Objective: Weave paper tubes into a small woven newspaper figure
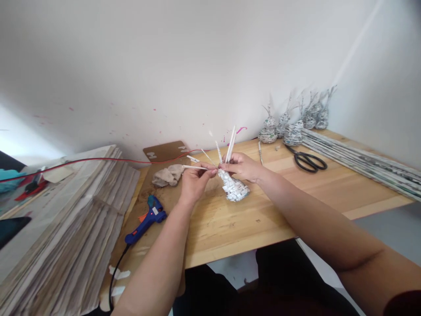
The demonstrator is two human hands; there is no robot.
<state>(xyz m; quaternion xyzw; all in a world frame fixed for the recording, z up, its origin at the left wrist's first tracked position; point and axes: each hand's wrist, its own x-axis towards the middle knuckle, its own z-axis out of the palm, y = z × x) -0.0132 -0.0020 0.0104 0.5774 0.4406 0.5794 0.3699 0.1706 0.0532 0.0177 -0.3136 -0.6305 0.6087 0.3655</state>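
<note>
A small woven paper vessel point(236, 189), made of rolled newspaper, is tilted above the wooden table with its rounded base toward me. Several paper strips point(231, 142) stick out from its narrow neck. My right hand point(241, 166) is closed round the neck and the strips beside it. With thumb and fingers pinched, my left hand point(194, 180) grips a thin rolled paper strip point(197, 167) that points left from the neck. The fingertips of both hands nearly meet there, hiding where that strip joins the weave.
A blue glue gun point(144, 221) lies on a brown board left of my hands, near a crumpled cloth point(167, 175). Stacked newspapers point(79, 228) fill the left. Black scissors point(308, 161), paper rolls point(358, 162) and several woven vessels point(268, 131) are at right.
</note>
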